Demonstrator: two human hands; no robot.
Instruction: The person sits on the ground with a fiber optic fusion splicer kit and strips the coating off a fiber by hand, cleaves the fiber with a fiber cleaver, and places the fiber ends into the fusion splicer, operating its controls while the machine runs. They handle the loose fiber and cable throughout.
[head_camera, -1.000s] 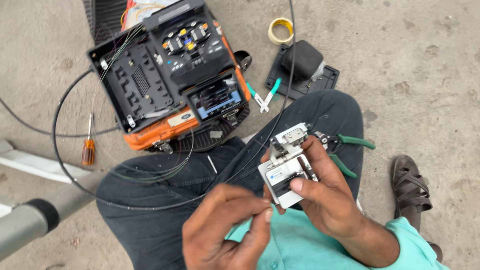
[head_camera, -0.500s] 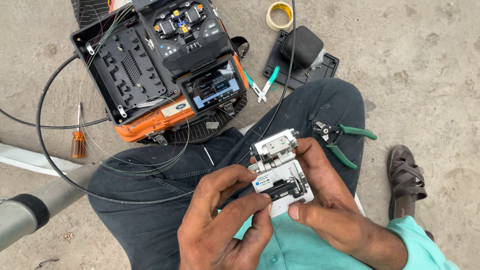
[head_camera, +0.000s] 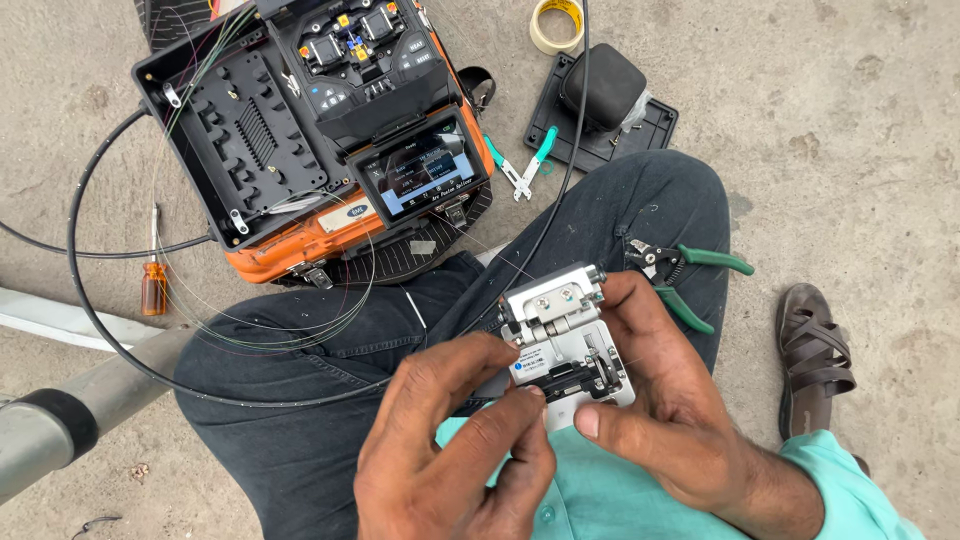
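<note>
1. Here, the right hand (head_camera: 670, 400) grasps a small silver fibre cleaver (head_camera: 567, 338) from its right side, thumb across the near edge, holding it just above the lap.
2. The left hand (head_camera: 455, 450) is pinched at the cleaver's near-left corner, fingertips (head_camera: 525, 400) pressing on its black clamp; a thin fibre seems to run there, though it is too fine to tell.
3. Far left on the concrete floor (head_camera: 850, 150) sits an orange-and-black fusion splicer (head_camera: 330, 130) with its screen lit, thin fibres looping from it.
4. Green-handled strippers (head_camera: 690, 275) rest on the right knee; an orange screwdriver (head_camera: 153, 280) lies far left.
5. A roll of tape (head_camera: 557, 25) lies at the far edge.
</note>
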